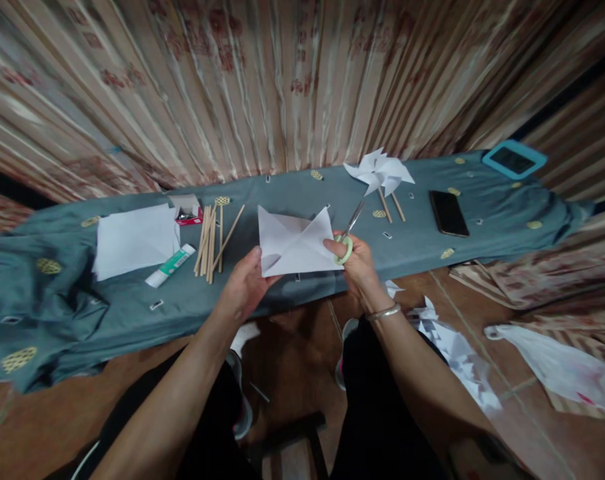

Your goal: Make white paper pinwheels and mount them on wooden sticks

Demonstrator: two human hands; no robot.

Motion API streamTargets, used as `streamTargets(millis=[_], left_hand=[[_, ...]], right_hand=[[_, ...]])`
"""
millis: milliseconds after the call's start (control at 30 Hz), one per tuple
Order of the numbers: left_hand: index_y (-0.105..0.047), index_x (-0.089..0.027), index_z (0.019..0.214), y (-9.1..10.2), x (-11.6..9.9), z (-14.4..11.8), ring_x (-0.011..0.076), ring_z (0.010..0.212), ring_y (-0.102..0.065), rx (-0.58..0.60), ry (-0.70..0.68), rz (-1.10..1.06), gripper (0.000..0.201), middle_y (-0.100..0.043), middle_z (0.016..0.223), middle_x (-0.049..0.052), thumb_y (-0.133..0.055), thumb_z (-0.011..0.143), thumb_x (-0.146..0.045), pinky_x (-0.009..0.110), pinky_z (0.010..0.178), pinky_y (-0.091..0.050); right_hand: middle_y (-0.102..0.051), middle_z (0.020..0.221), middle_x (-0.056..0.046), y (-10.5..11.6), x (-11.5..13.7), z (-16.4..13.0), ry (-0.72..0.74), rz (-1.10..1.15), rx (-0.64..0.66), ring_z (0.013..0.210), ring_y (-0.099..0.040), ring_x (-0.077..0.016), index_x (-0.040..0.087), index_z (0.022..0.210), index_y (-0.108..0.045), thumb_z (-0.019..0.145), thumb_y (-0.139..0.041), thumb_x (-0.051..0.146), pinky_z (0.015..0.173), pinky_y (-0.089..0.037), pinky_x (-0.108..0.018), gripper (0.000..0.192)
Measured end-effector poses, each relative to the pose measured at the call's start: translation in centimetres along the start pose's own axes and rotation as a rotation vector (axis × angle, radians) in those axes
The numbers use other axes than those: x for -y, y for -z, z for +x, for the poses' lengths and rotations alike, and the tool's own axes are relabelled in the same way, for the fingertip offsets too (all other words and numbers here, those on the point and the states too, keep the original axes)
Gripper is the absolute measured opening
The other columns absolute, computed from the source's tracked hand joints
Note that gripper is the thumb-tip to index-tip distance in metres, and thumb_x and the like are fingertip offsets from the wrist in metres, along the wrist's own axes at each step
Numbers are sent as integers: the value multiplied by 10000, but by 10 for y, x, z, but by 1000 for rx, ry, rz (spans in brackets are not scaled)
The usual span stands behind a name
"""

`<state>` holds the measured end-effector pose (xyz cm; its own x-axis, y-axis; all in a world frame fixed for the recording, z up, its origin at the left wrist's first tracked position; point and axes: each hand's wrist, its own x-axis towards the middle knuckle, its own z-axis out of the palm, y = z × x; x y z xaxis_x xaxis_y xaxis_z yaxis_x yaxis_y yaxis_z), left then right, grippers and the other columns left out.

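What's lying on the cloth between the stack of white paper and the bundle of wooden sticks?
In the head view, a green-and-white tube lies between the white paper and the wooden sticks, with a small red-and-white box farther back.

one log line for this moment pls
left hand: holds folded white paper | right hand: holds scissors, also touches paper | nearby: wooden sticks, glue tube, paper pinwheels

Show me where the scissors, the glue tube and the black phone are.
scissors [351, 223]: head view, on the blades above the right hand.
glue tube [171, 265]: head view, mid-body of the tube.
black phone [448, 213]: head view, centre of the screen.
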<state>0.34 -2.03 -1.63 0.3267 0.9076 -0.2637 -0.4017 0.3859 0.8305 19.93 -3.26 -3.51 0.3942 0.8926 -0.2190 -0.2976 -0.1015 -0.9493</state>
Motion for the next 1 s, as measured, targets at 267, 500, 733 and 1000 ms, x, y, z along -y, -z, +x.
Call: streamTargets(millis=[267,500,733,1000], left_hand=[[-643,-169,739,-27,17,3,210,978,-661,-92,-46,-61,287,-723,913,50,-829,593,-331,347,879,-530],[-629,-201,1092,-30,8,17,257,1113,-637,-259,-192,-113,534,-699,1165,79,-792,585,-178,384,939,-534],[-630,-210,1122,-10,-9,23,253,1126,-631,-398,-367,-89,622,-701,1172,76,-807,531,-137,406,1001,-490],[-647,-190,1126,5,-17,24,260,1125,-629,-408,-458,4,604,-688,1197,82,-812,545,-179,424,1056,-437]], right_hand=[[-635,696,35,-28,-4,0,64,154,1,601,-554,-116,205,806,-583,485,-834,498,622,-464,-262,502],[-630,703,35,-41,-4,-10,68,47,120,656,-562,-130,200,845,-605,555,-809,508,627,-464,-256,470],[-638,692,-13,-26,0,-23,-71,-187,418,608,-556,-131,161,886,-622,638,-741,605,543,-413,-251,522],[-657,782,-34,-11,1,-38,-221,-386,846,675,-561,-114,144,961,-647,686,-698,650,596,-431,-234,578]])
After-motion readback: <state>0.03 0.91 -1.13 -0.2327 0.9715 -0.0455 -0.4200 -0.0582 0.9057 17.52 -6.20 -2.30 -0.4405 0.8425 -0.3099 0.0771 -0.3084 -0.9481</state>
